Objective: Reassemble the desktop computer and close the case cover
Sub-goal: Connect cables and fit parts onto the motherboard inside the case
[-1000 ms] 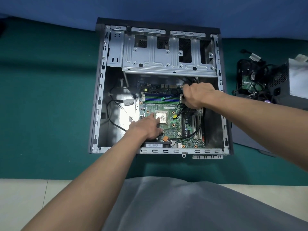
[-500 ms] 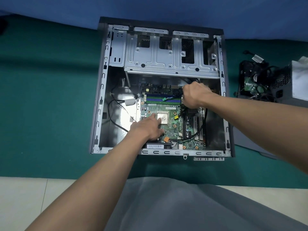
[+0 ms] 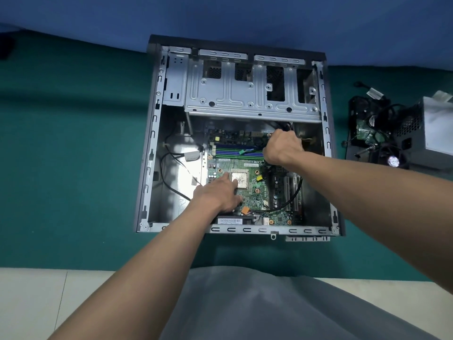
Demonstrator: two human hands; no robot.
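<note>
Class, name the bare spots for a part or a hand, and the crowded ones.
Free: green mat left of the case; case floor left of the motherboard, bar thin cables. Crowded: the motherboard under left hand and right hand; around the power supply.

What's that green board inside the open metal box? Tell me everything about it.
The green circuit board lies flat on the floor of the metal case, right of centre. It carries blue and green memory slots, a square silvery chip at centre and white card slots. The left hand rests flat beside the chip; the right hand grips a black cable at its upper right corner.
</note>
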